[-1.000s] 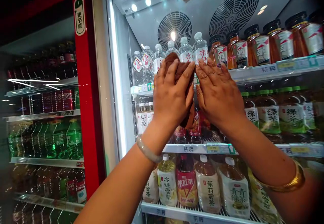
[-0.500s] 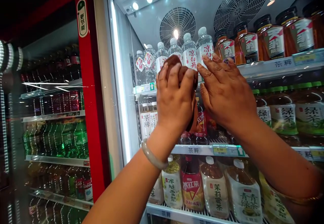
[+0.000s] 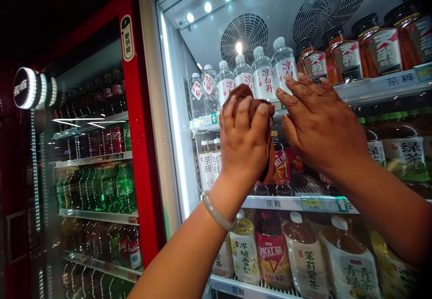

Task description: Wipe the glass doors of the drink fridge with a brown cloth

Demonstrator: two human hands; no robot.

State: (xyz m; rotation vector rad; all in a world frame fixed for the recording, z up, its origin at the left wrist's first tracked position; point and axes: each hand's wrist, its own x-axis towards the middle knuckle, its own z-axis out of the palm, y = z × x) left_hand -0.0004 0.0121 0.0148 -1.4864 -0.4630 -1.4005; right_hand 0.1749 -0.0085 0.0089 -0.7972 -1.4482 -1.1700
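Cloth (image 3: 242,92) is sitting bunched under my curled left hand (image 3: 245,141); my right hand (image 3: 320,119) is showing spread; weakening left-side grip could be letting cloth slip.

Compared with the earlier views, the left hand (image 3: 245,141) and the right hand (image 3: 324,125) stand farther apart, and the left fingers bend more tightly over the brown cloth (image 3: 245,92). The red cabinet frame (image 3: 143,132) lies farther right in view, and a round lit sign (image 3: 25,88) now appears whole at far left.
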